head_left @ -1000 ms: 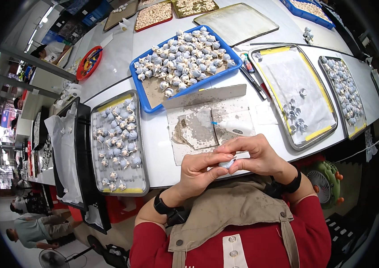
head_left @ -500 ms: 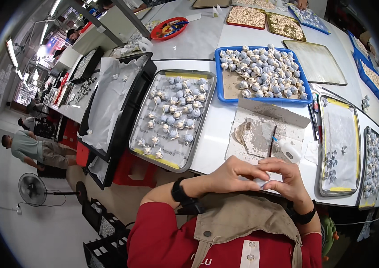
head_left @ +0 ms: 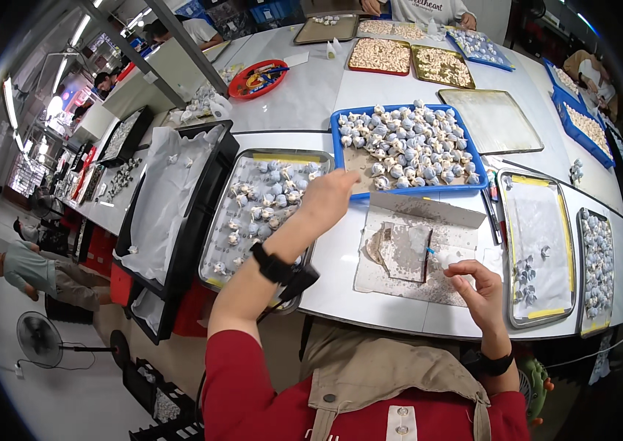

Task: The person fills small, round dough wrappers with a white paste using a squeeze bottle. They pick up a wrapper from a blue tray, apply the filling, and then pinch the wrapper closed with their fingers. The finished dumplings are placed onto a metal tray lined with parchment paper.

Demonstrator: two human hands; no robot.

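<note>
My left hand [head_left: 330,197] reaches over the near left corner of the blue tray [head_left: 479,175]. Its fingers are bent together and point right; whatever they hold is hidden. Small grey-blue and cream figures [head_left: 414,147], round with pointed bits, fill most of that tray. Lower right, my right hand [head_left: 482,290] is raised above the table's near edge, thumb and forefinger curved with a gap between them, and no object shows there. Just behind those fingers lies a white squeeze bottle [head_left: 448,258] with a blue tip, on a stained, opened cardboard sheet [head_left: 400,220].
A metal tray [head_left: 217,213] of similar figures lies beneath my left forearm. Black lined crates [head_left: 172,206] stand left of it. To the right are a paper-lined tray [head_left: 539,242] with some grey pieces and a filled narrow tray [head_left: 596,264]. Another person [head_left: 429,11] sits across the table.
My hands were together at the table's near edge around a small pale piece. The left has moved forward and left to the blue tray; the right has stayed near the bottle. The view has shifted.
</note>
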